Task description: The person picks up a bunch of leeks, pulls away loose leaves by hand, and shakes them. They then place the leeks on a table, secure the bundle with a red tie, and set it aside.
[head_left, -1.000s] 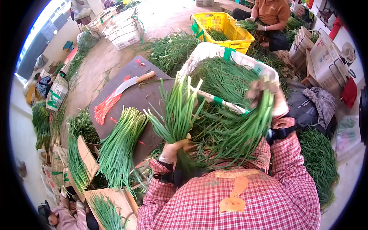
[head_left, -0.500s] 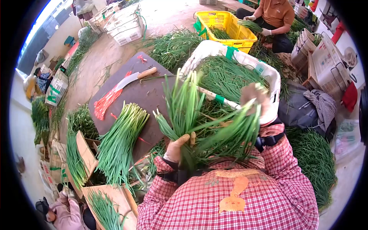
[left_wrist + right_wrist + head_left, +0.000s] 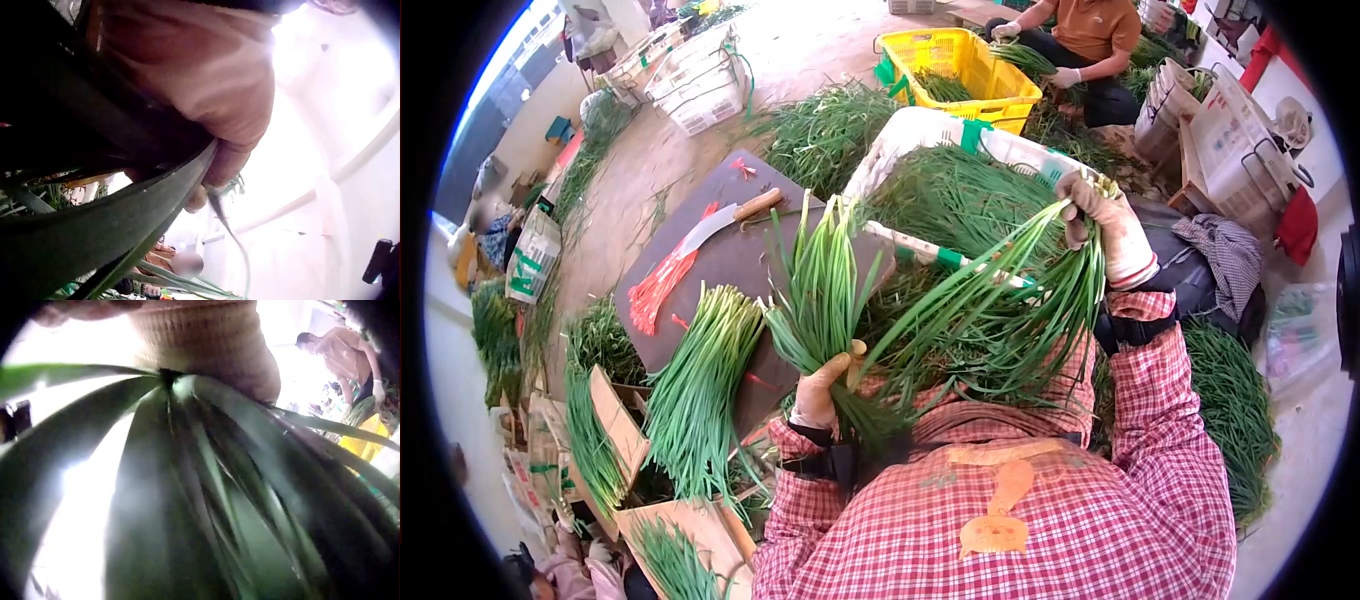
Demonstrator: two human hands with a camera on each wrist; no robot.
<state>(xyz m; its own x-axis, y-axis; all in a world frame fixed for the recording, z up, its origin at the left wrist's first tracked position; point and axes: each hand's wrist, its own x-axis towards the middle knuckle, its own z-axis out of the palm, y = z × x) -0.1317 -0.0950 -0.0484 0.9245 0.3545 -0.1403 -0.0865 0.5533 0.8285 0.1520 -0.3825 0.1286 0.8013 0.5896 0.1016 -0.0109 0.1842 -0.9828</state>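
Note:
My gloved left hand point(image 3: 825, 385) grips a bunch of green chives point(image 3: 820, 290) near its base, stalks pointing up and away. My gloved right hand point(image 3: 1100, 215) is raised over the white crate point(image 3: 920, 130) and grips a second sheaf of chives point(image 3: 1010, 300), whose leaves hang down towards my chest. In the left wrist view the glove point(image 3: 206, 87) and a dark chive leaf point(image 3: 125, 231) fill the frame. The right wrist view shows the glove point(image 3: 200, 344) closed round fanned leaves point(image 3: 206, 487).
A dark board point(image 3: 740, 260) holds a cleaver point(image 3: 720, 220), red bands point(image 3: 655, 285) and a trimmed chive bundle point(image 3: 700, 380). Cardboard boxes point(image 3: 615, 420) stand at the left. A yellow crate point(image 3: 960, 60) and a seated person point(image 3: 1090, 40) are behind. Loose chives point(image 3: 1230, 400) lie at the right.
My right hand has lifted its sheaf up and away from my chest, stretching the leaves out. The left hand with its bunch has shifted slightly left.

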